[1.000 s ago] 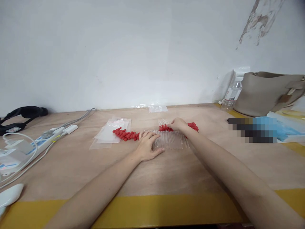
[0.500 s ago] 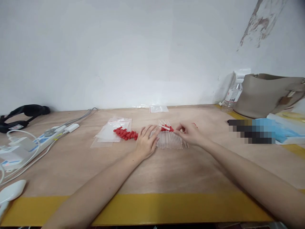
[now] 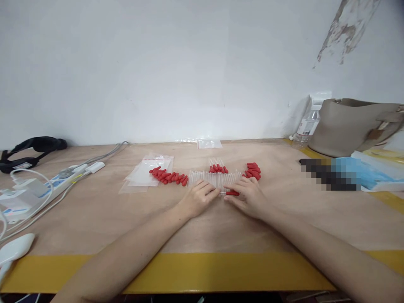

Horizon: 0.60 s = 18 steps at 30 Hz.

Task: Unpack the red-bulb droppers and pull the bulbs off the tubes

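Both hands rest low on the wooden surface (image 3: 94, 219), meeting at the near edge of a row of clear tubes (image 3: 214, 179). The right hand (image 3: 249, 198) has its fingers pinched shut on a single red cap (image 3: 232, 193), held just above the surface beside the tubes. The left hand (image 3: 198, 198) lies curled with fingertips touching the tubes' near ends; whether it grips one I cannot tell. Loose red caps (image 3: 168, 176) lie left of the row, more (image 3: 253, 170) right, near flat clear bags (image 3: 148, 174)
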Available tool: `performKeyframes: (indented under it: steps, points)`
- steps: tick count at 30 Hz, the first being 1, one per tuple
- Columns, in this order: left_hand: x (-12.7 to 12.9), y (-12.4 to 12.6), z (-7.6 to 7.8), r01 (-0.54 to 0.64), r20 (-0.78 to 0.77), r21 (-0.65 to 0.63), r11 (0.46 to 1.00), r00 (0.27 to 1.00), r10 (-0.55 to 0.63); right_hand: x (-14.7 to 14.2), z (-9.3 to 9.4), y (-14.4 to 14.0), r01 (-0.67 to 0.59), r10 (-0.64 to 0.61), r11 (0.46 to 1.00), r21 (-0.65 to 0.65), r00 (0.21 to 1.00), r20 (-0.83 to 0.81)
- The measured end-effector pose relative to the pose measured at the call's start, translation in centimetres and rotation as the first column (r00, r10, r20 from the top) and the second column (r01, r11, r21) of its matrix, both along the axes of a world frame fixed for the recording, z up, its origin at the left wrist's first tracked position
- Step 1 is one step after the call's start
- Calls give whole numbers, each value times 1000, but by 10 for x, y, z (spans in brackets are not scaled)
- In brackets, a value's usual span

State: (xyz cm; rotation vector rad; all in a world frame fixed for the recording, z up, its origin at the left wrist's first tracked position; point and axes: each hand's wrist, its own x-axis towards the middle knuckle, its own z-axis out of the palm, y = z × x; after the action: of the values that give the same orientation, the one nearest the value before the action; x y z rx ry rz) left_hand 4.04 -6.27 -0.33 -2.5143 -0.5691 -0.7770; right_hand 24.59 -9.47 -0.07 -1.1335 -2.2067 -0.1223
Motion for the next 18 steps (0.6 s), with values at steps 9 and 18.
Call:
performKeyframes:
  steps: [9,18]
  points:
    - [2,-1,-1,-16,-83,4,1000,996,17,-1,-8,-1,-5,-45,964,266,982,184]
    - [-2,1,7,-26,-51,-8,1000,998,26,6,-7,2,-19,-56,864,503,990,133]
